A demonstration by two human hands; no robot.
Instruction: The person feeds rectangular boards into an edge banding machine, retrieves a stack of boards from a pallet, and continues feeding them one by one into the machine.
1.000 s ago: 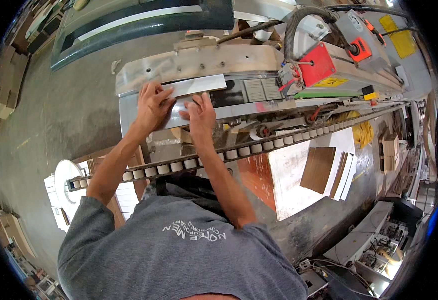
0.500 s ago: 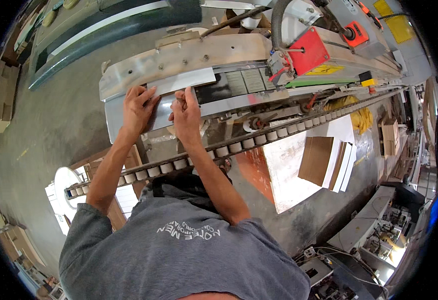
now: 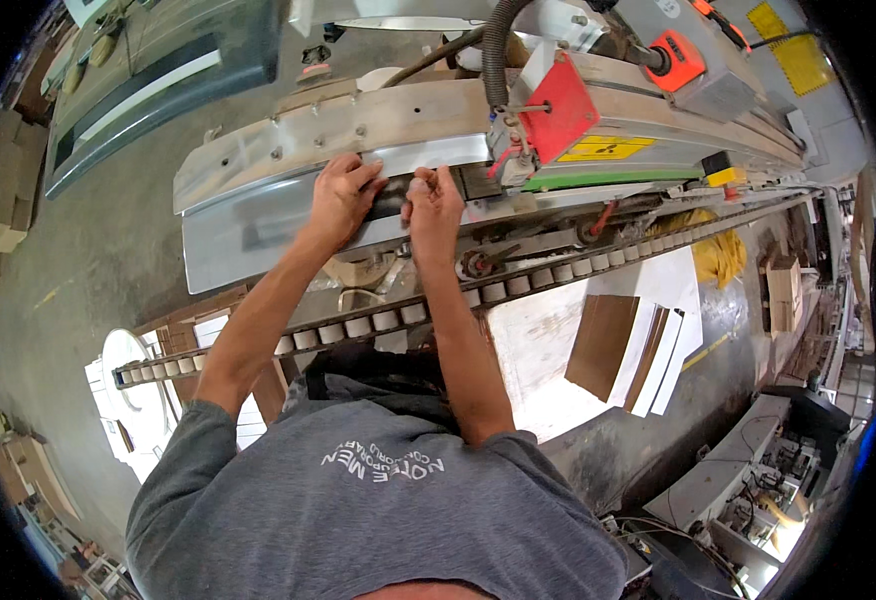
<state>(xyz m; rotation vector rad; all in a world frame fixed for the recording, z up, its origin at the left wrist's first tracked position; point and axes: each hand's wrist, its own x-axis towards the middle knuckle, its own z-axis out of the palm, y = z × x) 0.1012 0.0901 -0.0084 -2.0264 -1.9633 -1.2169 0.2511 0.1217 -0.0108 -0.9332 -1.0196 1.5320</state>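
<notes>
Touching the white strip [image 3: 433, 152] near its left end in the head view, our left hand [image 3: 346, 203] keeps its fingers narrow and bent, and we cannot tell whether they pinch the strip or only press on it. Our right hand [image 3: 434, 215] is just beside the strip's near edge, its fingers curled in toward the thumb; whether anything is held there, we cannot tell. The strip lies lengthwise along the metal fence [image 3: 258, 150], at the far side of the grey bench [image 3: 238, 240], with its right end near the red plate [image 3: 561, 108]. Just above that end hangs a ribbed hose [image 3: 498, 60]. To the right of the red plate we see a yellow label [image 3: 608, 148] with a green stripe [image 3: 618, 180] below it, and farther up an orange block [image 3: 676, 62]. Between us and the bench runs a roller track [image 3: 358, 326], passing under our forearms. Beyond it, at our right, a brown board [image 3: 600, 345] lies on a white panel [image 3: 538, 390], and a yellow cloth [image 3: 723, 255] sits near the panel's far corner.
</notes>
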